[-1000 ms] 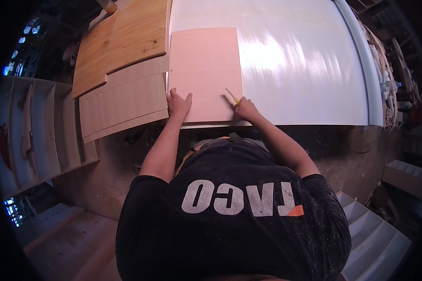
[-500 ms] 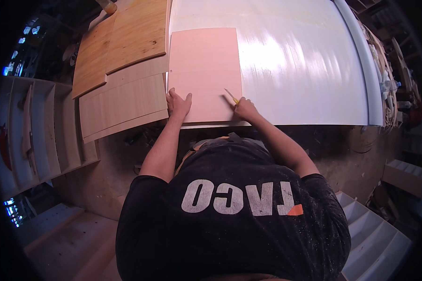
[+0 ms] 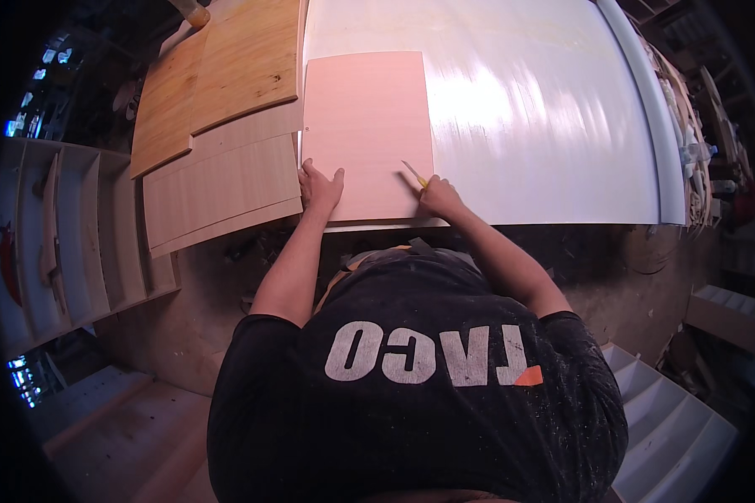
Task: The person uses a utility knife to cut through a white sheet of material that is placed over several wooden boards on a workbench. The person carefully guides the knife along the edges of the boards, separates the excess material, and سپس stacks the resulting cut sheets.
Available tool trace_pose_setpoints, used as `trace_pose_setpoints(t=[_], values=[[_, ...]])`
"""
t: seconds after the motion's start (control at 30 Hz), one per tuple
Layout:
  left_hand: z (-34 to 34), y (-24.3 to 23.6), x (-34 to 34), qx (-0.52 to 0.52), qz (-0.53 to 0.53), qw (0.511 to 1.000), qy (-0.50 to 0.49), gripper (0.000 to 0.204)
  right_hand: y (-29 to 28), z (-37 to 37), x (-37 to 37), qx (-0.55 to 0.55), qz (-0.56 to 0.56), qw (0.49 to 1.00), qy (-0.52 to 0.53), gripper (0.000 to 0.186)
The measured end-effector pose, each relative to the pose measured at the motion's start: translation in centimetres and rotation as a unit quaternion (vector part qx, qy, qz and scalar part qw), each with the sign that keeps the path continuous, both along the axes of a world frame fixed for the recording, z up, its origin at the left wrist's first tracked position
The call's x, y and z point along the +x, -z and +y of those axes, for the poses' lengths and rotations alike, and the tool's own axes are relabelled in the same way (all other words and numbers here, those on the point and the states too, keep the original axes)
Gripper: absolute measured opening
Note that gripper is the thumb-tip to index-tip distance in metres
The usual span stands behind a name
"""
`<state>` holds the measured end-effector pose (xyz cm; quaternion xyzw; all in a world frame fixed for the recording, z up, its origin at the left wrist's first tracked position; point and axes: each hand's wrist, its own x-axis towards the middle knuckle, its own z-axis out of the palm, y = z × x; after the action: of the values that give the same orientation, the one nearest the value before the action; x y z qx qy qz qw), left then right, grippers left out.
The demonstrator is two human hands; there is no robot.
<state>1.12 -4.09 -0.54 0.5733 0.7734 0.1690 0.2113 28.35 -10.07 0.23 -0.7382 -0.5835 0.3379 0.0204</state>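
A pale pink rectangular board [image 3: 365,126] lies on a white glossy sheet [image 3: 545,126], close to its front edge. My left hand [image 3: 320,186] grips the board at its lower left side, fingers at the edge and thumb apart on top. In my closed right hand [image 3: 441,198], by the board's lower right corner, is a utility knife [image 3: 419,177] with a yellow handle. Its thin blade points up and to the left over the board, casting a shadow there. Whether the tip touches the surface I cannot tell.
Left of the pink board are stacked plywood panels [image 3: 247,63] and a light wood-grain panel [image 3: 226,184], overhanging the front. The white sheet curls up along its right side [image 3: 637,101]. Shelf units stand at the left [image 3: 75,226] and lower right [image 3: 667,427].
Almost nothing differs. The whole view has shifted by a hair; both hands and the knife keep their places on the board.
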Motion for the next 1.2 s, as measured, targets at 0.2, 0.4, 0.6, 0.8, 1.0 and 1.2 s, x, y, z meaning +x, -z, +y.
trace_pose_setpoints(t=[0.2,0.4,0.6,0.8,1.0,1.2], values=[[0.0,0.3,-0.1,0.013,-0.006,1.000,0.003,0.086,0.0,0.1,0.2,-0.001,0.000,1.000,-0.005,0.038],[0.0,0.5,-0.2,0.019,0.004,1.000,0.008,0.085,-0.1,0.1,0.1,-0.003,0.008,1.000,-0.002,0.038],[-0.1,0.2,-0.2,0.011,-0.006,1.000,-0.001,0.089,-0.6,-0.1,-0.1,0.012,0.011,1.000,-0.007,0.041],[-0.6,-0.2,0.5,-0.021,0.025,0.999,0.019,0.094,-2.3,0.1,-1.3,0.025,-0.171,0.968,-0.185,0.038],[-1.3,0.9,1.3,0.006,0.058,0.998,-0.027,0.091,-3.1,-0.2,-1.5,0.180,-0.077,0.967,-0.162,0.028],[-2.0,-0.5,5.0,0.048,0.111,0.985,0.119,0.082,-1.7,-3.3,-0.3,0.289,0.047,0.938,-0.187,0.036]])
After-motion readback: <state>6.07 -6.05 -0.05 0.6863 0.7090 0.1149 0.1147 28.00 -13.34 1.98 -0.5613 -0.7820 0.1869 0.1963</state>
